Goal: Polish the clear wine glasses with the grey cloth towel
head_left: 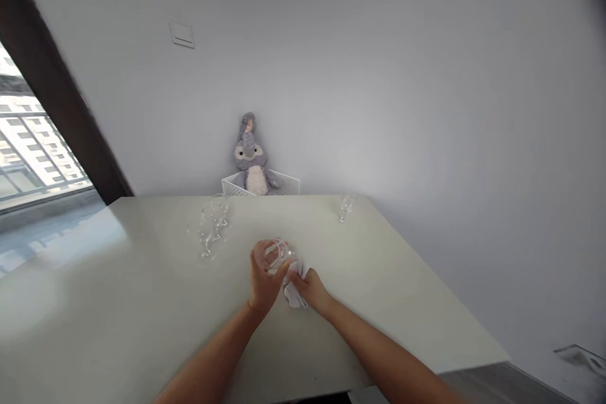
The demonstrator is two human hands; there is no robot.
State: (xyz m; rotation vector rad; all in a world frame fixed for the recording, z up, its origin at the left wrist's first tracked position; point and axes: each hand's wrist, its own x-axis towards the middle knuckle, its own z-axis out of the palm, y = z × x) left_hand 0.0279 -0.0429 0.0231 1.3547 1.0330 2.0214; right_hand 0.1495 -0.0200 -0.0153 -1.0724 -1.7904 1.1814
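My left hand (pixel 263 273) is wrapped round the bowl of a clear stemmed glass (pixel 276 254), held tilted above the table with its base end pointing right. In my right hand (pixel 310 288) is a pale cloth (pixel 294 293), bunched up and pressed against the base end of the glass. The cloth hides part of the foot and stem. On the table to the left stand several clear stemmed glasses (pixel 211 224) in a close group. A single stemmed glass (pixel 346 206) is at the far right.
The pale table (pixel 156 303) reaches to the wall. Behind its far edge a grey plush toy (pixel 255 167) sits in a white perforated basket (pixel 288 185). A light switch (pixel 182 35) is on the wall. At left, a dark frame (pixel 52 57) borders a window.
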